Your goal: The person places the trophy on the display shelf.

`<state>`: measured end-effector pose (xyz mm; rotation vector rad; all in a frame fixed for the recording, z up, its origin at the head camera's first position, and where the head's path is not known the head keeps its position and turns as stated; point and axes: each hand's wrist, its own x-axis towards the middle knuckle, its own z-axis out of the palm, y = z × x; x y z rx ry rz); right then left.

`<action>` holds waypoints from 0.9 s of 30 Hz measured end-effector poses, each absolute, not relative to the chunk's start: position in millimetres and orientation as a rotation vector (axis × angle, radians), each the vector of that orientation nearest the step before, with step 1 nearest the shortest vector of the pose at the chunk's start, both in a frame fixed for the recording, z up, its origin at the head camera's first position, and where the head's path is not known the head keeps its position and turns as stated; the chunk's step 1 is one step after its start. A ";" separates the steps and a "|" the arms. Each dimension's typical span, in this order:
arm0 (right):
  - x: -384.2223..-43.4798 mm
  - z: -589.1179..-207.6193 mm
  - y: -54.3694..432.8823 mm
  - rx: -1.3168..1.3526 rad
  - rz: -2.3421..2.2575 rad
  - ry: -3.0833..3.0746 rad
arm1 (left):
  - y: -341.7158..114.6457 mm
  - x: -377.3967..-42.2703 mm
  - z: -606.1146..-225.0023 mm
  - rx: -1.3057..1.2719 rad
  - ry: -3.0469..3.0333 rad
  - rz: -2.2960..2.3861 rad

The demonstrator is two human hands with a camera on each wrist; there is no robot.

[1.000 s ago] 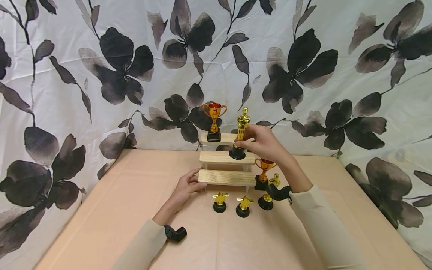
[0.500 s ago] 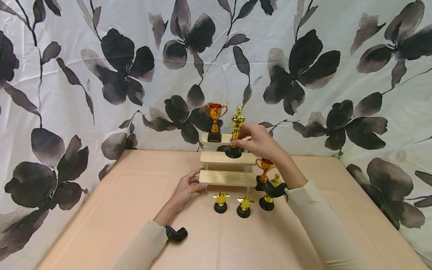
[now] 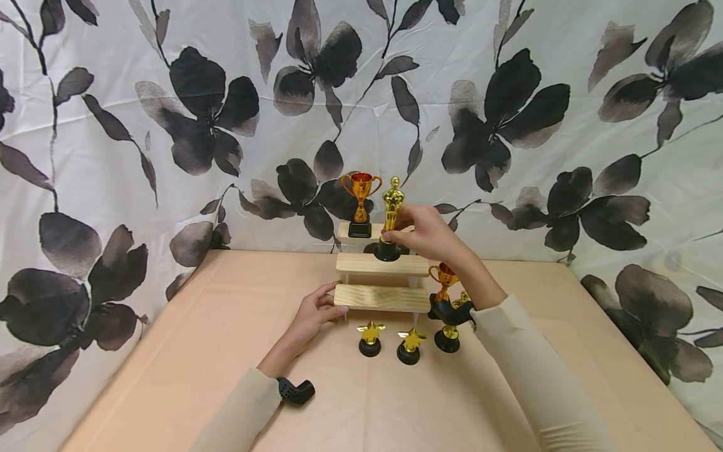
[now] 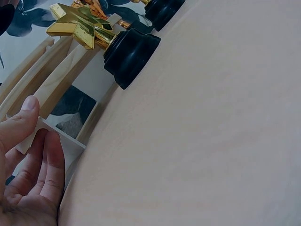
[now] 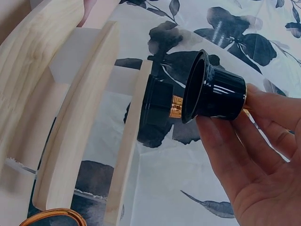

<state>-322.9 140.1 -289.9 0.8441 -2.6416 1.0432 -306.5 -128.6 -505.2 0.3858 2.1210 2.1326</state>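
My right hand (image 3: 426,233) pinches a gold figure statuette (image 3: 393,204) low on its body, upright over the middle step of a three-step wooden display stand (image 3: 381,298). In the right wrist view its hollow black base (image 5: 221,92) hangs in the air beside the steps. My left hand (image 3: 309,317) grips the left end of the lowest step; in the left wrist view the thumb lies by the wood and the fingers curl round the white side support (image 4: 68,141). A gold trophy cup (image 3: 360,196) on a black base stands at the left of the top step.
Two star trophies (image 3: 369,334) stand on the table in front of the stand. To its right are another trophy cup (image 3: 443,279) and a second figure statuette (image 3: 447,339), partly hidden by my right wrist's camera. A floral cloth (image 3: 361,94) hangs behind.
My right hand has carried the statuette a little to the left over the stand, closer to the cup on the top step. My left hand keeps its place.
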 end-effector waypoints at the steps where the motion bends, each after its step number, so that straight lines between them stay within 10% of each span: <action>1: -322.3 -289.6 139.3 0.836 1.044 -2.646 | -129.2 -306.1 -505.1 0.389 2.119 2.132; 27: -323.5 -290.7 117.4 0.795 1.041 -2.681 | -134.5 -296.9 -499.2 0.359 2.115 2.106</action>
